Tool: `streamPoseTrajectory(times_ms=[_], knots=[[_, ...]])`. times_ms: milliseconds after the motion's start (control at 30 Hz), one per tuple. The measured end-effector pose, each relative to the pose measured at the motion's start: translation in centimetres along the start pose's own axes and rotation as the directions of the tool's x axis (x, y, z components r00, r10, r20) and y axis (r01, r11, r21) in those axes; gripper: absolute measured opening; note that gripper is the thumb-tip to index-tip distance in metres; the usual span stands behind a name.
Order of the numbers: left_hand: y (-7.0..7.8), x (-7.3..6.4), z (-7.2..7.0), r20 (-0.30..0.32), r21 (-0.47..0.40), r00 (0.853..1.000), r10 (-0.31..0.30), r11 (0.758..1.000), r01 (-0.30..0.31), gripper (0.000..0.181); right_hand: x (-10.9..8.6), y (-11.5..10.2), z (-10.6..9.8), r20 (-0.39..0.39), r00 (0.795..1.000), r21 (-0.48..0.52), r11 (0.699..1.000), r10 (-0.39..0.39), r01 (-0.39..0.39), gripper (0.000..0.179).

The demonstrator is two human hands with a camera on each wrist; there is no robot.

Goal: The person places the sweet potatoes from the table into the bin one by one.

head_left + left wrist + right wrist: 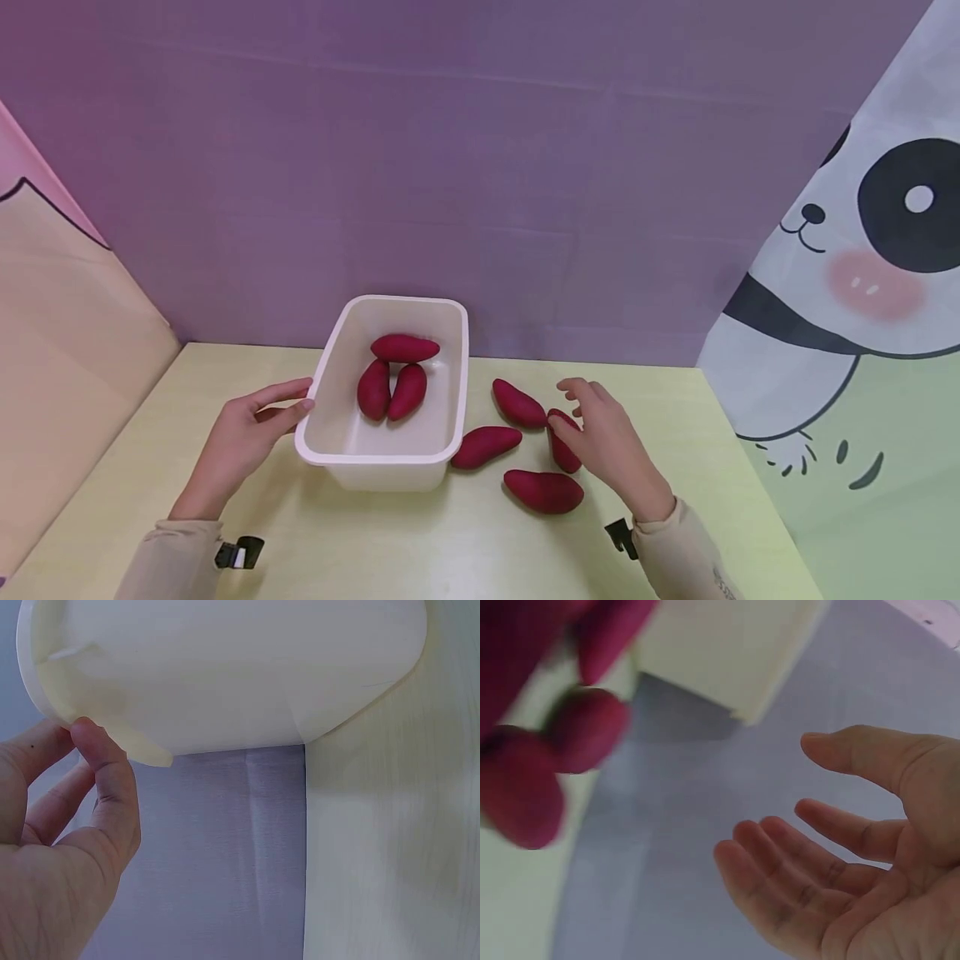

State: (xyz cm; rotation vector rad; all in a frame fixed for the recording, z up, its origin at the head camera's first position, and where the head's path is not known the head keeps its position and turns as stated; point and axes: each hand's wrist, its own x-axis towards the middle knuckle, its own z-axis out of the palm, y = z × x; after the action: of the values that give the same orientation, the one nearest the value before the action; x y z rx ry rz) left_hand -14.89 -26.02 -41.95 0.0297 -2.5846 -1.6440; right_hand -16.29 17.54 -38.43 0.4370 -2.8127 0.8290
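My left hand is at the left side of a white plastic bin, its thumb and index fingertips touching the outside of the rim. Three red sweet potatoes lie inside the bin. Several more lie on the table to its right. Over the rightmost sweet potato, partly covering it in the head view, is my right hand, with fingers spread and loosely bent. The right wrist view shows nothing between that hand's thumb and fingers; blurred sweet potatoes appear at its left.
The pale wooden table meets a purple backdrop just behind the bin. A panda-print cloth hangs along the right side, and a beige panel stands on the left. Both wrists carry black camera mounts.
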Motion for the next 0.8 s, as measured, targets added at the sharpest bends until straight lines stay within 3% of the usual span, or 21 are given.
streamPoseTrajectory(times_ms=[300,567,800], knots=[[-0.4,0.0,0.1,-0.011,-0.005,1.000,0.009,1.000,-0.009,0.052,-2.2,4.2,3.4,-0.038,0.992,0.028,0.993,0.119,-0.118,0.040],[-0.4,0.1,0.0,-0.011,0.002,1.000,-0.004,1.000,0.004,0.052,-2.4,6.2,5.1,-0.025,0.971,0.087,0.968,0.239,-0.236,0.053],[-0.4,0.1,0.1,-0.009,-0.004,1.000,-0.010,1.000,0.010,0.053,-2.3,7.5,5.9,0.020,0.953,0.148,0.941,0.303,-0.303,0.053]])
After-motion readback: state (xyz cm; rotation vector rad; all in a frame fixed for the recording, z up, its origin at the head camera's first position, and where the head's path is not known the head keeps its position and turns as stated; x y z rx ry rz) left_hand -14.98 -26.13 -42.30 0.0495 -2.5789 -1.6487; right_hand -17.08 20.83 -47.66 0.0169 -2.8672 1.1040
